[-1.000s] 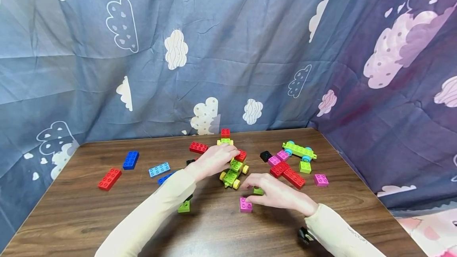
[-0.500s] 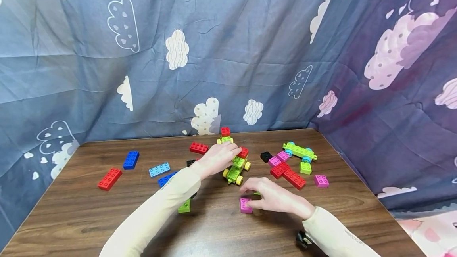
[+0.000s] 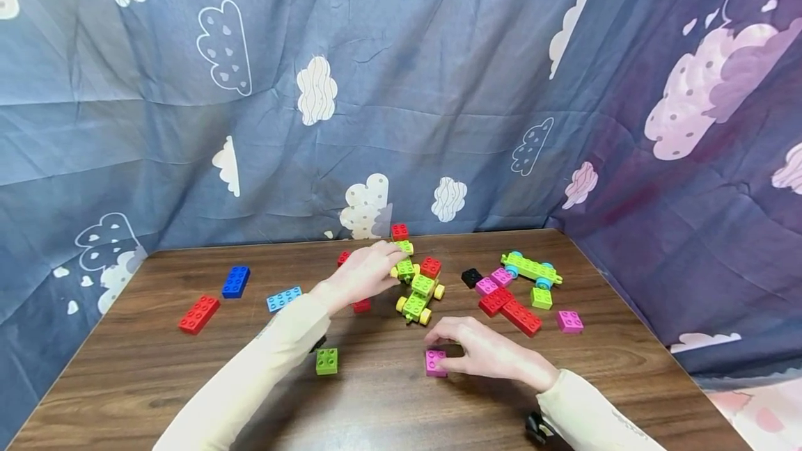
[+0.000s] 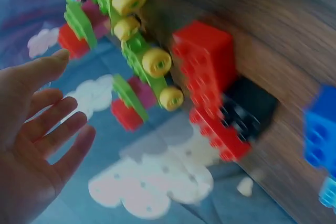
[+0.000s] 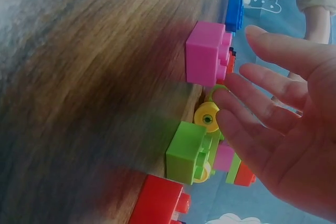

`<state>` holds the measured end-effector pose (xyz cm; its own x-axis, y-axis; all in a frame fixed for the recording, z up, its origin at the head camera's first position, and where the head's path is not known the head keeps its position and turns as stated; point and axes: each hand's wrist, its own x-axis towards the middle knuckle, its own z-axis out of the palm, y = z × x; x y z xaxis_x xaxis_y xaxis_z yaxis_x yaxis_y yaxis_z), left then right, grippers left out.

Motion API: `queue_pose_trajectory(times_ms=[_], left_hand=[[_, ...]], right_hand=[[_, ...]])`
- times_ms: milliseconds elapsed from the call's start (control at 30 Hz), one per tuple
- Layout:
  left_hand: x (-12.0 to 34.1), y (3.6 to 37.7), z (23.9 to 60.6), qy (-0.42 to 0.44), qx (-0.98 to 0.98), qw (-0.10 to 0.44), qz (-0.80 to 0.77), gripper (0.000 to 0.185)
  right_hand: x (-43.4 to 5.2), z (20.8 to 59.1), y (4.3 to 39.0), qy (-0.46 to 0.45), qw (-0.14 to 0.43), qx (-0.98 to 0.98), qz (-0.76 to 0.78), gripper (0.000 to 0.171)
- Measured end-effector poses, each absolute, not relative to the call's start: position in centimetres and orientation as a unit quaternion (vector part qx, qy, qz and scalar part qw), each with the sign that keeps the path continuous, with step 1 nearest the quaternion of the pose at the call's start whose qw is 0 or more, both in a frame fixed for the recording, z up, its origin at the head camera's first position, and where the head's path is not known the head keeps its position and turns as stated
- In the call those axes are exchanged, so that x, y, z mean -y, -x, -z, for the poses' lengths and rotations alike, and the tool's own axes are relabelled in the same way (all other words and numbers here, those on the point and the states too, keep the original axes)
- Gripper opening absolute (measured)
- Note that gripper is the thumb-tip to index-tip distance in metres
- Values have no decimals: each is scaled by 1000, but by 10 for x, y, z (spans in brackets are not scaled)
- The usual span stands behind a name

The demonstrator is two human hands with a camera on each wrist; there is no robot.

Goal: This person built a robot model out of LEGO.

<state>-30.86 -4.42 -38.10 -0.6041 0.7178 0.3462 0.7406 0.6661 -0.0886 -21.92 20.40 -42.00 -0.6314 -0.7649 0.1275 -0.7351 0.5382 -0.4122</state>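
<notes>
On the wooden table [image 3: 156,381], a green toy car with yellow wheels [image 3: 418,299] carries a red brick [image 3: 430,266]. My left hand [image 3: 387,264] hovers just left of it with straight fingers near a small green brick [image 3: 404,268], holding nothing. In the left wrist view the left hand [image 4: 39,129] is spread, apart from the car [image 4: 139,59] and a red brick [image 4: 207,82]. My right hand [image 3: 460,348] rests beside a pink brick [image 3: 434,362]. In the right wrist view the right hand's fingers [image 5: 262,108] stay relaxed near the pink brick [image 5: 207,53] and a green brick [image 5: 186,153].
Loose bricks lie about: blue [image 3: 236,281], red [image 3: 199,314], a light blue plate [image 3: 284,298], green [image 3: 326,360]. To the right sit a green chassis with blue wheels [image 3: 529,268], red bricks [image 3: 509,306], a pink one [image 3: 569,321] and a black one [image 3: 470,276]. Cloud-print cloth walls the back and right.
My left hand has lifted off the car and drawn back to the left, uncovering a red brick below it. The right hand has slid closer to the pink brick.
</notes>
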Motion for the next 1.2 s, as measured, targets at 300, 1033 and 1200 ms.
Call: queue_pose_trajectory(times_ms=[300,1033,1200], left_hand=[[111,302,382,357,914,166,102,33],[223,290,431,250,959,48,121,31],[229,287,439,238,963,48,118,34]], right_hand=[[-203,420,216,425,39,-880,211,25],[-199,424,218,407,63,-883,225,28],[-198,425,219,401,74,-887,218,28]])
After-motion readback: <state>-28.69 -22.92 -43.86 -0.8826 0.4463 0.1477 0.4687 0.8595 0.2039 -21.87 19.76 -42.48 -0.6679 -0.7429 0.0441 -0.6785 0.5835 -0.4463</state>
